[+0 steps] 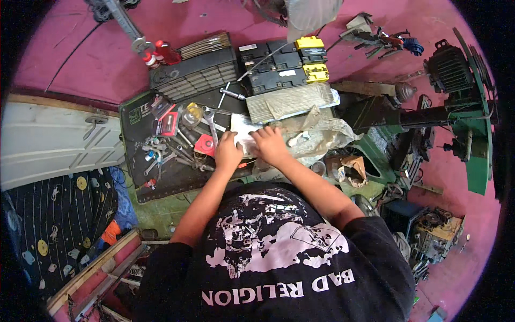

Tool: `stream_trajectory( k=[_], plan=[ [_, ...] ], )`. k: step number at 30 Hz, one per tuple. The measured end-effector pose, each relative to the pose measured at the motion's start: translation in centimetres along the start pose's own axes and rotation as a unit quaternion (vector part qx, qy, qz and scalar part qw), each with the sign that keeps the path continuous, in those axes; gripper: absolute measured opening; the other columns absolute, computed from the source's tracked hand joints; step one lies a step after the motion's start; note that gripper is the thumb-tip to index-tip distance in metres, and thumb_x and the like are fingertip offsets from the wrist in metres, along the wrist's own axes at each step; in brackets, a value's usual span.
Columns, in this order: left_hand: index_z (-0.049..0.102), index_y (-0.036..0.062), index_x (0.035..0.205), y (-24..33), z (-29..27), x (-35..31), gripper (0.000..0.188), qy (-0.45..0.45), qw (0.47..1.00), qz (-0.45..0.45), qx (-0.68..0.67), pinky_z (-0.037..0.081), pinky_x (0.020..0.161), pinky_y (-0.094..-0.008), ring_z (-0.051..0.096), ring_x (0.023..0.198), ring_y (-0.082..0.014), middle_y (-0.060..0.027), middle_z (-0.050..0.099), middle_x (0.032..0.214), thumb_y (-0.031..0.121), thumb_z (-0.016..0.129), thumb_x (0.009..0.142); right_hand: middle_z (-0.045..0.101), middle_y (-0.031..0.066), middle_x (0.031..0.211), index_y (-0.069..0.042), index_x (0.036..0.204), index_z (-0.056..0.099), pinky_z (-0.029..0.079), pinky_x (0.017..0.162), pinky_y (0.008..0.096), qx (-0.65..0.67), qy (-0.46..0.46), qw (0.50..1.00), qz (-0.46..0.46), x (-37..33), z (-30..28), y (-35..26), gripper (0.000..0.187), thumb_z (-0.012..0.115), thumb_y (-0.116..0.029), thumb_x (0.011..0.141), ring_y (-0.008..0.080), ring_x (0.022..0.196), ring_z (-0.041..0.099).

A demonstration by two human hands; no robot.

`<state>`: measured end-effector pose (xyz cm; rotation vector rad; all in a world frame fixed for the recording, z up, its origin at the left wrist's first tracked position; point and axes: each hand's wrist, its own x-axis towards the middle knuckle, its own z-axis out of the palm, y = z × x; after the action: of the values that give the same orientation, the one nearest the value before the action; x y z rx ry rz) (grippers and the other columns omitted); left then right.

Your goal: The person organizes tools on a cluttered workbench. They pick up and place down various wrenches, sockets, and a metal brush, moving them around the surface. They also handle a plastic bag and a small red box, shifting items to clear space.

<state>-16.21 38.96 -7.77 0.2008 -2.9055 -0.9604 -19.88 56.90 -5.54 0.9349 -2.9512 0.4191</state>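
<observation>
A white sheet of paper [243,126] lies on the dark workbench mat in front of me, with my hands at its two sides. My left hand [229,152] has its fingers curled at the paper's left edge and appears to grip it. On the right side, my right hand [271,145] rests with its fingers spread over the paper. Just left of my left hand are a red card package [205,144] and a combination wrench [211,126]. Crumpled clear plastic [322,131] spreads out to the right of my right hand. The underside of the paper is hidden.
Loose wrenches and sockets [161,153] cover the mat's left part. Behind the paper lie a T-handle tool [232,94] and a wrapped bundle of rods [289,102]. Black batteries [276,72] and a drawer organizer [196,78] stand against the pink wall. A green machine [477,161] stands right.
</observation>
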Motion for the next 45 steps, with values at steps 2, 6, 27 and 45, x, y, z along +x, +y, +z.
stream_trajectory(
  k=[2,6,27,45],
  plan=[
    [0.068,0.0023,0.111,-1.2,-0.6,-0.1,0.035,-0.074,0.995,-0.045,0.052,0.055,0.083,-0.0474,0.068,0.096,-0.0394,-0.0184,0.07,0.104,0.02,0.074,0.081,0.071,0.0081,0.101,-0.01,0.119,0.063,0.036,0.09,0.0444,-0.097,-0.111,0.989,0.021,0.9,2.7,-2.0,0.034,0.062,-0.025,0.09,0.0269,0.109,0.058],
    [0.066,0.0014,0.109,-1.5,-0.2,0.0,0.041,-0.131,0.983,-0.115,0.056,0.056,0.08,-0.0494,0.07,0.093,-0.0409,-0.0232,0.071,0.099,0.024,0.079,0.078,0.075,0.0079,0.099,-0.003,0.136,0.052,0.034,0.092,0.0478,-0.195,-0.244,0.945,0.094,1.2,5.4,-4.1,0.049,0.058,-0.025,0.092,0.0265,0.111,0.058],
    [0.063,0.0011,0.122,-17.0,-6.1,3.1,0.045,0.106,0.968,-0.204,-0.104,0.056,0.078,-0.039,0.072,0.083,-0.0326,-0.0175,0.074,0.095,0.016,0.079,0.083,0.075,0.0084,0.103,-0.013,0.099,0.077,0.036,0.098,0.0513,-0.097,-0.244,0.944,0.199,5.0,6.0,-4.8,0.04,0.067,-0.049,0.086,0.0287,0.11,0.065],
    [0.074,0.0061,0.1,-9.1,1.8,2.9,0.022,-0.145,0.952,0.165,0.213,0.055,0.085,-0.0418,0.065,0.101,-0.0336,-0.0134,0.071,0.101,0.017,0.071,0.081,0.076,0.0115,0.1,-0.012,0.096,0.077,0.042,0.097,0.0477,-0.053,-0.249,0.951,0.175,4.5,6.8,-4.5,0.02,0.065,-0.023,0.086,0.0275,0.105,0.069]
  ],
)
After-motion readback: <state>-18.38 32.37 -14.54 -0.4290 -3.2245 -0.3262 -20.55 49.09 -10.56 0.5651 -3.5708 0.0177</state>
